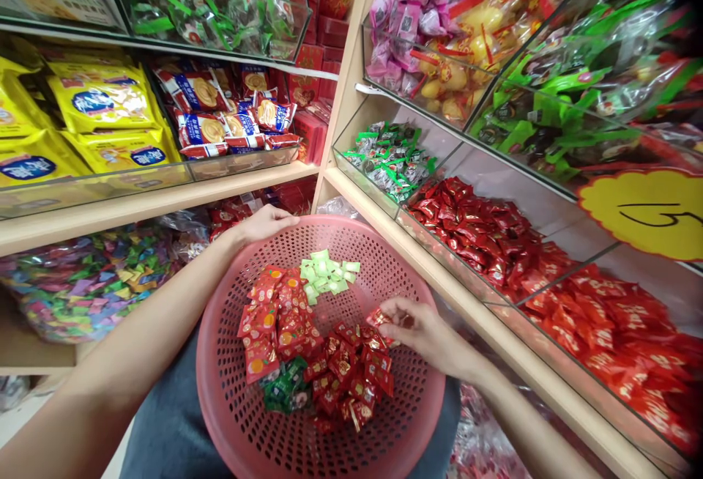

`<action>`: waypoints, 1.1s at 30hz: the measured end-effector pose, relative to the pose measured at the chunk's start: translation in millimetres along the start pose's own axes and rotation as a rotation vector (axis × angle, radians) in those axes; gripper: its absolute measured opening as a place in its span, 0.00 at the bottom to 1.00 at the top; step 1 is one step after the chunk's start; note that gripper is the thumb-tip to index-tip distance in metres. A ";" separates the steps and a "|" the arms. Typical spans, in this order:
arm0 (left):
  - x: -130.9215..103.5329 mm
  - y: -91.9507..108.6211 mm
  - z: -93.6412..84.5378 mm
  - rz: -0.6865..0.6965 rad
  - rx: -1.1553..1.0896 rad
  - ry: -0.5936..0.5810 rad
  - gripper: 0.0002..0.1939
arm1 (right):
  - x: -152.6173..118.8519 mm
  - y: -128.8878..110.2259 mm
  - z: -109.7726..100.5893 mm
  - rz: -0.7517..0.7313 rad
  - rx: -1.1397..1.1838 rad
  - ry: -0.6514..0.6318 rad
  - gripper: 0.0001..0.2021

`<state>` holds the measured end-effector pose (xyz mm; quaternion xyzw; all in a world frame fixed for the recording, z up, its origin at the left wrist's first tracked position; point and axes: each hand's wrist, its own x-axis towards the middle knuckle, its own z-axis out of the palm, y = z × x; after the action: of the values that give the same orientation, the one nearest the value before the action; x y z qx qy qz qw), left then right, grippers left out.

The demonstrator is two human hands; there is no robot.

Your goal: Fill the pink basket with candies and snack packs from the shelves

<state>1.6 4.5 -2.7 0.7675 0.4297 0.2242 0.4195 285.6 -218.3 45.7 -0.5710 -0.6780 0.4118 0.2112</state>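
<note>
A pink perforated plastic basket rests on my lap. My left hand grips its far rim, with the fingertips partly hidden behind the edge. Inside the basket, my right hand pinches a small red-wrapped candy near the right wall. Below that hand lies a heap of dark red candies with gold marks. Red packets with orange fruit prints fill the left side. Small light-green packets are grouped at the back, and green-wrapped candies sit at the front left.
Right-hand shelf bins hold dark red candies, bright red candies and green-and-silver candies. Yellow packs and blue-and-red biscuit packs fill the left shelf. A bag of colourful pieces lies below. A yellow sign hangs at right.
</note>
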 end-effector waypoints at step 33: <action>-0.9 -1.0 -1.0 -0.017 -0.008 -0.002 0.22 | 16.9 49.4 42.3 0.069 0.096 -0.128 0.08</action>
<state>0.0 4.5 -2.9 0.7624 0.4350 0.2214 0.4248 278.8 -215.3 -21.1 -0.5559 -0.6493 0.4866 0.1804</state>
